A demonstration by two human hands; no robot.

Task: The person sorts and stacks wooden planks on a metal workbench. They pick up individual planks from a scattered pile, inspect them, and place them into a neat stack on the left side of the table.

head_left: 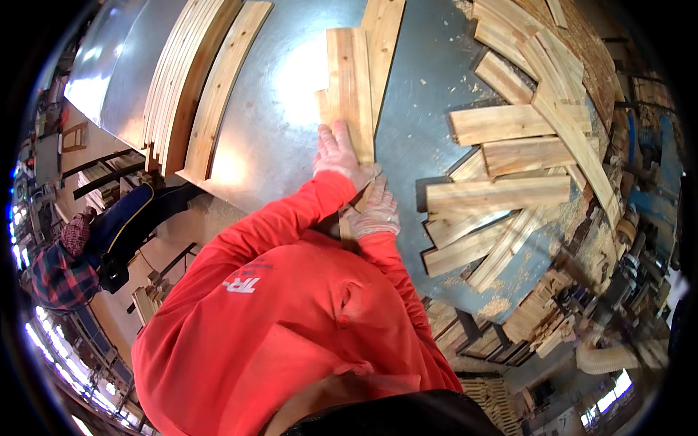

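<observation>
My left hand (336, 156) presses flat on the plank (350, 91), which runs lengthwise away from me on the metal table (276, 109); my right hand (376, 214) grips its near end, closer.

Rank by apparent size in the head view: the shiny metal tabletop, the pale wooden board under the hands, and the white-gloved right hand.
1. Shiny metal tabletop: largest.
2. Pale wooden board, under the gloved left hand.
3. White-gloved right hand: smallest.
</observation>
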